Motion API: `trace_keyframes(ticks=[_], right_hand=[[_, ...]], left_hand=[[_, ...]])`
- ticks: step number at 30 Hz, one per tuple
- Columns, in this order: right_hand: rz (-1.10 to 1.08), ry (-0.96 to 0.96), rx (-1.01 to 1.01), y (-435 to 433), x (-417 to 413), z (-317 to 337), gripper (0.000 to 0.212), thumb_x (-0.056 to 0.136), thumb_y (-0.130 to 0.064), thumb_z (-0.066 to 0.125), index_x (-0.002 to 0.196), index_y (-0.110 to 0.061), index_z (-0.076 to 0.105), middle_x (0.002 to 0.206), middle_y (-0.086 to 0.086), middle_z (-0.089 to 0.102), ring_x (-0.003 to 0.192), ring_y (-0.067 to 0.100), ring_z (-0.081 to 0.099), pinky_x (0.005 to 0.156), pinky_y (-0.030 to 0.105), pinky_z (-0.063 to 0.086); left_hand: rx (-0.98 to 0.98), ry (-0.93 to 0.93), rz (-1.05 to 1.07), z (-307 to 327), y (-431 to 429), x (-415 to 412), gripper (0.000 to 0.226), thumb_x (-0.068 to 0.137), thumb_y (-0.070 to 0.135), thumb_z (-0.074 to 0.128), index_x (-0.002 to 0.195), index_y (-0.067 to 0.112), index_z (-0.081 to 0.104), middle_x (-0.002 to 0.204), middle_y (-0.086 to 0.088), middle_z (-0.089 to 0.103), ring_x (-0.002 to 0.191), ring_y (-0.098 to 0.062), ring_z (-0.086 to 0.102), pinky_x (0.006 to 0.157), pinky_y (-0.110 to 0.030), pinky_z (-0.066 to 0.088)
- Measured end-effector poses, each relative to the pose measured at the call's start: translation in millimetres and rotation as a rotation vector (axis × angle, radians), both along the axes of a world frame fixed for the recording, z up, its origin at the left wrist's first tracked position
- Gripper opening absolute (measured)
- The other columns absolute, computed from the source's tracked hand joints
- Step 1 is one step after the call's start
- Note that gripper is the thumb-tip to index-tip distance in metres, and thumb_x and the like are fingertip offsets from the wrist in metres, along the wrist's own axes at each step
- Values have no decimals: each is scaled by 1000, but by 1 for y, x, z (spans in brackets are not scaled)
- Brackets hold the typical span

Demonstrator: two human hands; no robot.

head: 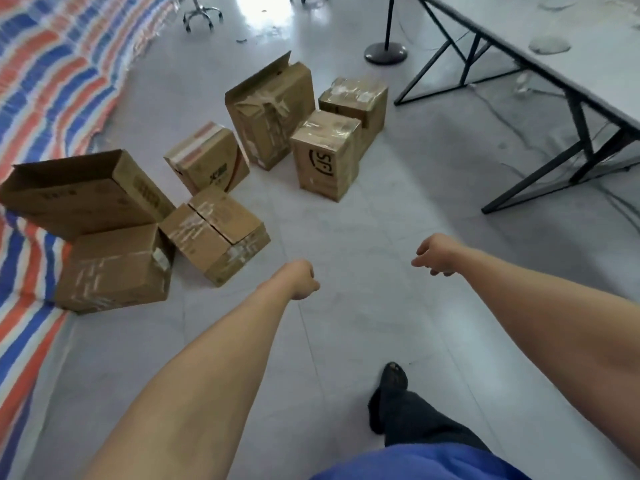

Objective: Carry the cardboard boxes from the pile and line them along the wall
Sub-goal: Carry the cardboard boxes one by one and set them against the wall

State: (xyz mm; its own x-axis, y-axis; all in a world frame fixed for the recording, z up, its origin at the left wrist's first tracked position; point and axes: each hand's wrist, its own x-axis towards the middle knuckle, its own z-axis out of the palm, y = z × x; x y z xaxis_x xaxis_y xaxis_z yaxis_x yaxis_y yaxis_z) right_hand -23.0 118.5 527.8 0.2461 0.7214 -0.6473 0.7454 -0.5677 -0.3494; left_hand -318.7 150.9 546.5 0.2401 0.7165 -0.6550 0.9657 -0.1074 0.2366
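Observation:
Several brown cardboard boxes stand scattered on the pale tiled floor ahead of me. A taped box (216, 233) lies nearest, just left of my left hand (304, 280). An open box (83, 194) rests on a flat box (116, 268) at the left. Farther off are a tilted box (207, 159), a tall open box (272, 110), an upright box with a black logo (325, 155) and one behind it (356, 98). My left hand is curled shut and empty. My right hand (434, 256) hangs over bare floor, fingers loosely bent, holding nothing.
A red, blue and white striped tarp (52, 81) covers the left side and runs under the left boxes. A long grey table (554, 53) on black legs fills the right. A black post base (385, 53) and a stool base (202, 13) stand beyond. My foot (393, 379) steps forward.

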Motion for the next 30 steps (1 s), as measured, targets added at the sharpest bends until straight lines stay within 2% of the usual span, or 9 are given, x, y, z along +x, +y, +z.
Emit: trace_keyframes(ticks=[5, 10, 15, 18, 21, 23, 25, 27, 30], right_hand=[[69, -56, -22, 142, 62, 15, 37, 91, -29, 69, 120, -7, 64, 106, 16, 72, 93, 30, 72, 78, 39, 58], [138, -36, 14, 276, 79, 8, 37, 91, -29, 69, 120, -8, 64, 105, 15, 72, 90, 27, 72, 77, 39, 59], [183, -37, -3, 404, 87, -14, 38, 90, -29, 69, 122, -10, 62, 105, 15, 72, 91, 26, 73, 77, 39, 59], [171, -51, -48, 480, 101, -24, 37, 91, -28, 68, 122, -9, 62, 107, 15, 71, 91, 27, 72, 76, 38, 58], [146, -34, -54, 558, 111, -19, 38, 91, -28, 69, 122, -8, 63, 106, 16, 71, 92, 28, 72, 73, 36, 56], [155, -16, -32, 607, 119, -15, 39, 91, -29, 69, 124, -9, 62, 106, 14, 70, 91, 28, 72, 73, 35, 56], [179, -19, -34, 652, 127, -13, 40, 91, -31, 68, 126, -11, 61, 107, 11, 68, 90, 26, 71, 72, 35, 56], [194, -23, -39, 690, 137, -17, 41, 92, -31, 67, 126, -10, 61, 106, 10, 67, 89, 26, 71, 68, 33, 56], [226, -13, -73, 757, 156, -38, 41, 93, -31, 67, 126, -9, 61, 105, 9, 68, 89, 26, 70, 74, 36, 58]], left_hand=[[11, -87, 85, 3, 120, 67, 31, 97, 32, 55, 117, 10, 60, 120, -11, 60, 105, -30, 58, 85, -36, 47], [-9, -97, 153, -3, 227, 91, 35, 98, 33, 54, 124, 10, 57, 125, -8, 55, 112, -30, 55, 91, -36, 47], [-46, -58, 207, -31, 351, 93, 17, 98, 30, 54, 99, 12, 55, 98, -10, 52, 84, -25, 50, 74, -33, 42], [-79, -38, 218, -39, 429, 98, 24, 99, 30, 52, 103, 8, 57, 102, -12, 57, 87, -26, 53, 73, -32, 42], [-78, -45, 248, -36, 508, 108, 35, 99, 30, 52, 121, 4, 60, 116, -14, 58, 104, -29, 56, 85, -33, 46], [-79, -56, 258, -36, 558, 119, 23, 98, 30, 54, 104, 9, 62, 104, -13, 57, 97, -29, 55, 81, -32, 44], [-71, -76, 282, -36, 601, 134, 22, 97, 30, 55, 79, 19, 47, 82, -4, 44, 82, -24, 44, 69, -31, 34], [-76, -90, 311, -36, 634, 145, 31, 96, 30, 56, 72, 23, 37, 76, 1, 36, 78, -22, 39, 66, -31, 30], [-105, -74, 362, -49, 690, 160, 27, 95, 29, 57, 75, 22, 40, 78, 0, 39, 78, -21, 41, 71, -31, 32]])
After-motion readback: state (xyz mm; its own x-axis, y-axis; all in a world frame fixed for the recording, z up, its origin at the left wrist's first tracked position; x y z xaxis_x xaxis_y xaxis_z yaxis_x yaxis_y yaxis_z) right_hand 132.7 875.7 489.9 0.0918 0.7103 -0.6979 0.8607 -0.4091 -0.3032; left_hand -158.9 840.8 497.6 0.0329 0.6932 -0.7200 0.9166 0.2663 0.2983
